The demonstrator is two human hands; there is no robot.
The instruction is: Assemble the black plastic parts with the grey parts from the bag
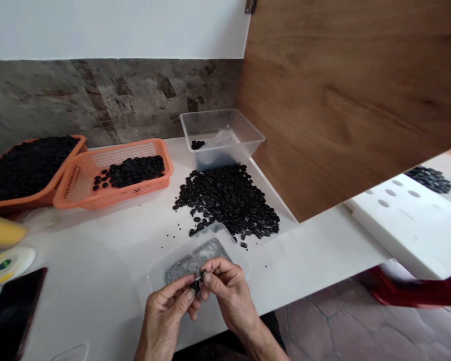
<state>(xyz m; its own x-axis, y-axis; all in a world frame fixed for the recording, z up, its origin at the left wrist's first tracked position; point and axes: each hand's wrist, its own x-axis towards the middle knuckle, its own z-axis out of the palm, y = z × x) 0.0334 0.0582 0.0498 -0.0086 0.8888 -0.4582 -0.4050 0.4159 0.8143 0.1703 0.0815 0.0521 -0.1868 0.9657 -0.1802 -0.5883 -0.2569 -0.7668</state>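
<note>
My left hand (pixel 164 311) pinches a small black piece (pixel 196 287) between thumb and fingertips. Close against it, the fingers of my right hand (pixel 231 291) are closed on another small dark piece (pixel 202 274). A thin pale bit shows between the two, too small to name. Both hands are above the near side of a shallow clear plastic tray (pixel 220 228) holding a layer of small grey metallic parts (pixel 190 265). Just beyond the tray spreads a large pile of small black oval pieces (pixel 225 198), some showing two holes.
Behind the pile stands a clear plastic bin (pixel 225 150). Orange baskets (pixel 113 193) of black pieces sit at left. Nearer are a phone (pixel 15 311), a white-and-yellow spool (pixel 9 265) and a yellow object (pixel 2 230). A wooden panel (pixel 342 100) slants at right, near a white box (pixel 409 220).
</note>
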